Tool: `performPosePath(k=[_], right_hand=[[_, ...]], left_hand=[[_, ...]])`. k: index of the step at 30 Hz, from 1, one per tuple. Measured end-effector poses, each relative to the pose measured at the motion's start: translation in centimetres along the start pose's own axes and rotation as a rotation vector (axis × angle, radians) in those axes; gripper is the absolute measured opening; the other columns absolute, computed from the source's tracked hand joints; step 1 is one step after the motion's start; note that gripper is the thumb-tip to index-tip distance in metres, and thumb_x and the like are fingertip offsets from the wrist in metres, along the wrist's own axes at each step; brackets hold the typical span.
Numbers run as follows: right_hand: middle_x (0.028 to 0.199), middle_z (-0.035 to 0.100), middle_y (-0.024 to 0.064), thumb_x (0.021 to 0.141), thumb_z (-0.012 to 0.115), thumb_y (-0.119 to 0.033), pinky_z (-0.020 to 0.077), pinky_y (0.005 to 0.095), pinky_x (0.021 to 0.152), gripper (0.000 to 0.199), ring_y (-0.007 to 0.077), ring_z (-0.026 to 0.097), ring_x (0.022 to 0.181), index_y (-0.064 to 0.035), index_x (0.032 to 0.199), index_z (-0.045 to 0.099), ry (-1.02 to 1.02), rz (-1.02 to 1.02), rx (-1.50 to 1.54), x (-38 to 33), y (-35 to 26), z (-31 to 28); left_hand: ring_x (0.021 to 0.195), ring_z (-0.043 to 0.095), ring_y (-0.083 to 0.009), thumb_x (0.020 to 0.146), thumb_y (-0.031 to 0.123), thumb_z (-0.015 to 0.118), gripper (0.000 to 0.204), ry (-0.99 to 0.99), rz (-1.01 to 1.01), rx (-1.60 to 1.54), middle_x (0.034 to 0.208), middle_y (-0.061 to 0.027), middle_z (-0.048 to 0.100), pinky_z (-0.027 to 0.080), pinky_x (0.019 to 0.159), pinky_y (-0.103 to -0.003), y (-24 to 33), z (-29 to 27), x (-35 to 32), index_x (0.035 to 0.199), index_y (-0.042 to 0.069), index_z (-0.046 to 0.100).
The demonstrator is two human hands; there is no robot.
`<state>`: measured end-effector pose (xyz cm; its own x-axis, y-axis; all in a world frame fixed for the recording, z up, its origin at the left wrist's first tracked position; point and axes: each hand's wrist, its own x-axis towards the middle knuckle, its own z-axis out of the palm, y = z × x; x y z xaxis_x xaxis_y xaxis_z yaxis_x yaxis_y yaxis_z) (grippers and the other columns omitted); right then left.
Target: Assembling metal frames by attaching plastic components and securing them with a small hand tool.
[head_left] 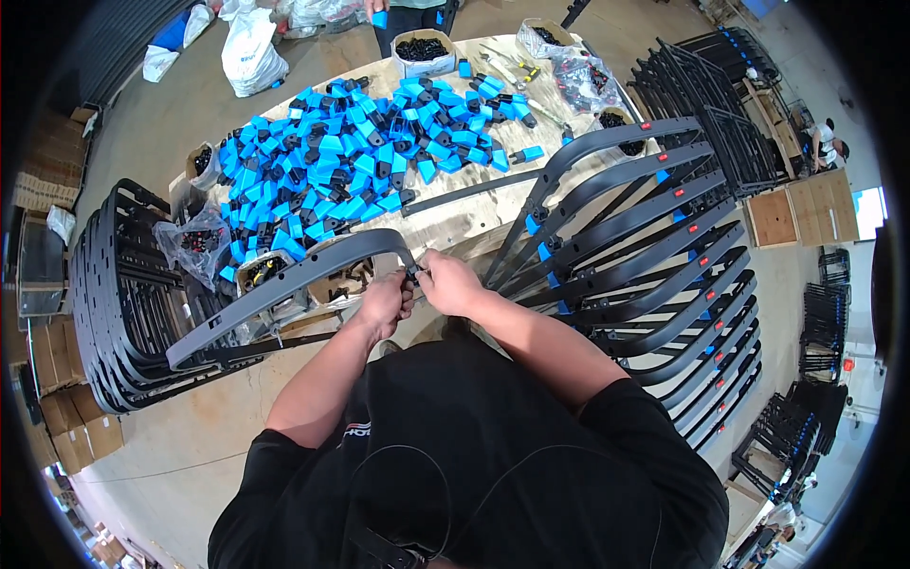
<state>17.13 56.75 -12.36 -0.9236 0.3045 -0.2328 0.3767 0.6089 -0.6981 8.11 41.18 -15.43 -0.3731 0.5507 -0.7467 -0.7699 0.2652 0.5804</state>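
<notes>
A dark grey curved frame (284, 280) lies across the near edge of the table, its bent end reaching down between my two hands. My left hand (383, 302) is closed around that bent end, fingers curled. Against the same end, from the right, my right hand (449, 283) presses with its fingers pinched together; whatever small thing may be in them is hidden. Just beyond the frame, a large heap of blue-and-black plastic pieces (351, 156) covers much of the wooden table (455, 220).
Similar curved frames with red marks (654, 245) stand in a row at right, and more frames (118, 284) are stacked at left. Boxes of small black parts (424, 52) edge the table, with pliers (527, 72) nearby. Another person (408, 19) stands across it.
</notes>
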Motion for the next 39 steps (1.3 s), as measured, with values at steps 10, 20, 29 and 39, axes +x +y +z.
performPosePath(k=[10,20,29,39], right_hand=[[0.09,0.068,0.0258,0.093,0.063,-0.019,0.0513,0.0548,0.079,0.023,0.0464,0.066,0.088,0.0017,0.1,0.059,-0.015,-0.047,-0.044,0.1,0.2,-0.6],[0.086,0.07,0.0171,0.08,0.079,-0.03,0.0542,0.0398,0.073,0.045,0.0256,0.069,0.078,-0.0012,0.113,0.069,0.029,-0.039,0.367,4.8,4.5,-2.7],[0.116,0.07,0.0236,0.087,0.067,-0.025,0.0542,0.0503,0.093,0.058,0.0406,0.069,0.107,-0.0033,0.136,0.044,0.419,0.555,-0.049,18.9,10.0,-8.5],[0.103,0.074,0.0206,0.083,0.074,-0.03,0.0549,0.048,0.086,0.033,0.033,0.072,0.099,-0.0015,0.1,0.072,0.434,0.41,0.109,17.7,9.8,-5.8]], left_hand=[[0.081,0.063,-0.0322,0.106,0.022,0.053,0.026,0.229,0.946,0.907,0.087,-0.0177,0.064,0.051,0.076,-0.041,-1.6,-0.5,-0.1,0.103,-0.002,0.063],[0.077,0.057,-0.0146,0.103,0.021,0.059,0.022,0.149,0.702,0.846,0.084,-0.0072,0.061,0.049,0.072,-0.032,-1.1,-1.3,-2.7,0.111,0.0,0.061],[0.08,0.063,-0.0133,0.097,0.017,0.066,0.02,0.319,0.475,0.586,0.088,-0.006,0.067,0.052,0.076,-0.03,-3.6,-2.9,-8.8,0.106,-0.001,0.065],[0.08,0.062,-0.012,0.099,0.015,0.061,0.019,0.633,0.411,0.32,0.088,-0.0049,0.067,0.05,0.074,-0.027,-6.7,-6.0,-13.8,0.106,-0.002,0.065]])
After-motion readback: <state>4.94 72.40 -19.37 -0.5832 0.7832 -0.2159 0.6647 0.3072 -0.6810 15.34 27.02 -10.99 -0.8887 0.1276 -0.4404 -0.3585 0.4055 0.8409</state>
